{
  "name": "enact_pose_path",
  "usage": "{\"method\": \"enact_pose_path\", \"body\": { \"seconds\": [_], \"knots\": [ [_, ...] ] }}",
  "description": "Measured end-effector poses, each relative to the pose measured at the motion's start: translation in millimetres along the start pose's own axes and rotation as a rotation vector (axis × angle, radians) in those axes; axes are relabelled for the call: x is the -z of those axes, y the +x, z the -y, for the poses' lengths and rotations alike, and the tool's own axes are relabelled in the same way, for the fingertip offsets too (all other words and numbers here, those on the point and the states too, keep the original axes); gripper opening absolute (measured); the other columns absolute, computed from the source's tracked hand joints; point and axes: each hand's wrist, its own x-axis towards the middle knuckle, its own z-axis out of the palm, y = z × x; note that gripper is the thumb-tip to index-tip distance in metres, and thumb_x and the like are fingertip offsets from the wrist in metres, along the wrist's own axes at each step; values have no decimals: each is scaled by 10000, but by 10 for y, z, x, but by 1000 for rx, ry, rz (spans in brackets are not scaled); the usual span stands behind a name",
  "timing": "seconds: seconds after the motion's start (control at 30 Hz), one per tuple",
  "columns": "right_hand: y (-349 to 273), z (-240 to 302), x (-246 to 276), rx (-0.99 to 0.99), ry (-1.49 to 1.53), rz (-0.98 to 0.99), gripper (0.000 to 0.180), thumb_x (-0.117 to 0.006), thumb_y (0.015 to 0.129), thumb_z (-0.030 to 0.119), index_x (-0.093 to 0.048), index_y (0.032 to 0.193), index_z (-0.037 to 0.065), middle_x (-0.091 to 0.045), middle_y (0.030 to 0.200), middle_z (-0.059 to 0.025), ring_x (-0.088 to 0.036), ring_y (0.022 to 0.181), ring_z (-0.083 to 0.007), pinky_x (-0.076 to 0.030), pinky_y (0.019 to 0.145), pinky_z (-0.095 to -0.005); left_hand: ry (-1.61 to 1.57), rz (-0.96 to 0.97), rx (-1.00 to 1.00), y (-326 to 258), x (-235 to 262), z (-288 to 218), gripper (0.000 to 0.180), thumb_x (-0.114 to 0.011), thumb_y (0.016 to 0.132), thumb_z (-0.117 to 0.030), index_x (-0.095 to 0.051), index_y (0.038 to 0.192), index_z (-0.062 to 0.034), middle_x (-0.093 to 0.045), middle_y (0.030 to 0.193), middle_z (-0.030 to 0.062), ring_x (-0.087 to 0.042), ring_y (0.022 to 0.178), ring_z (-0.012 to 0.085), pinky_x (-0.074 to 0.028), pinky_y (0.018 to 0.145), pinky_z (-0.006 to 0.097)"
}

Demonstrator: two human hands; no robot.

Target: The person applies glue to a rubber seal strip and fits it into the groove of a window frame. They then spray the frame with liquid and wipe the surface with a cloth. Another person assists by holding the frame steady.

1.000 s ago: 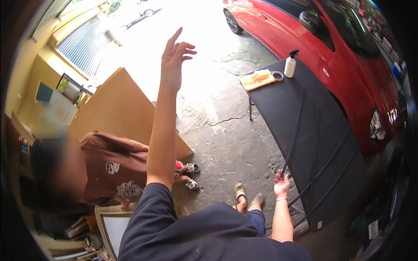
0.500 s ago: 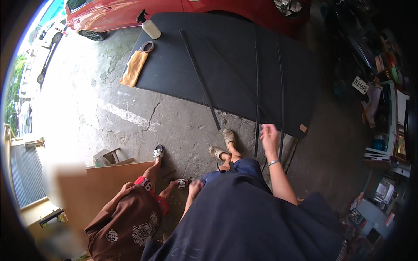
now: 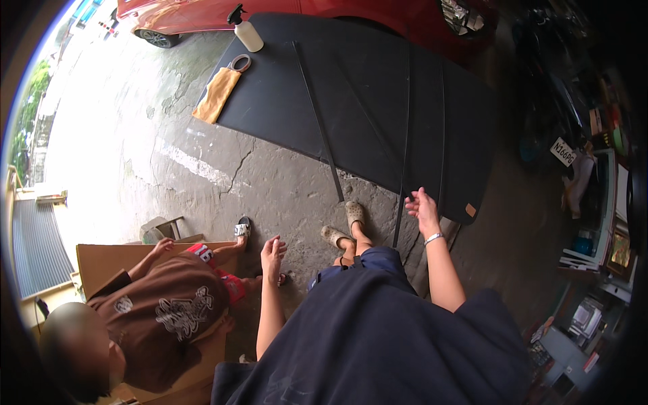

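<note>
Black trim strips (image 3: 405, 135) are lying on the dark panel (image 3: 378, 88) on the concrete, and the right hand (image 3: 422, 208) is now hovering just over the near end of one, fingers loosely spread and gripping nothing. The left hand (image 3: 273, 255), raised high a second ago, is hanging open and empty beside the crouching person (image 3: 162, 317). The view is tipping down from the red car (image 3: 202, 12) toward the panel, so attention is settling on the strips.

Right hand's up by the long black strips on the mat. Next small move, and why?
Probably lower the right hand onto the near end of the long black strip: the hand is open, empty, just above it; the left hand hangs free.
</note>
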Motion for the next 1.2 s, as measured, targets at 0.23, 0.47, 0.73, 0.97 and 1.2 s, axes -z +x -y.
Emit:
{"method": "enact_pose_path", "body": {
  "seconds": [0.23, 0.47, 0.73, 0.97, 1.2],
  "knots": [
    [-531, -296, -380, -89, 103, 245, 436, -419, 1077, 380, -601, 1141, -11, -699, 1034, -145, -693, 906, -212, -553, 783, -327, 50, 112, 115, -205, -88, 830, 343, -563, 1025, -314, -626, 1246, -59, -712, 1000, 62, -667, 807, 143, -498, 684, 280],
    [-885, -271, -101, 181, -273, 115, 303, -445, 1074, 267, -566, 899, 52, -552, 681, -7, -524, 560, -90, -464, 525, -253, 45, 178, 212, -771, -422, 1288, 316, -568, 1017, -309, -647, 1213, -73, -715, 993, 55, -663, 784, 131, -489, 675, 273],
    [-1252, -290, 136, 145, -370, 203, 348, -490, 1063, 273, -547, 791, 63, -526, 642, 10, -504, 548, -73, -452, 515, -246, -136, 179, 154, -305, -1046, 998, 318, -537, 1032, -343, -642, 1191, -89, -700, 1001, 25, -656, 822, 125, -494, 718, 289],
    [-1197, -233, -47, 271, -504, 415, 289, -527, 1052, 245, -589, 846, 52, -573, 691, 10, -541, 599, -61, -474, 557, -237, -195, 145, 3, -322, -1312, 178, 333, -537, 1033, -356, -623, 1240, -109, -704, 1070, 40, -666, 898, 140, -504, 763, 305],
    [-1153, 80, 244, 401, -530, 477, 270, -555, 1036, 239, -608, 876, 28, -599, 698, -2, -563, 610, -71, -475, 561, -246, -56, -365, -264, 483, -848, -168, 369, -630, 979, -345, -589, 1172, -34, -636, 1009, 76, -587, 853, 166, -484, 767, 326]
  ]
}}
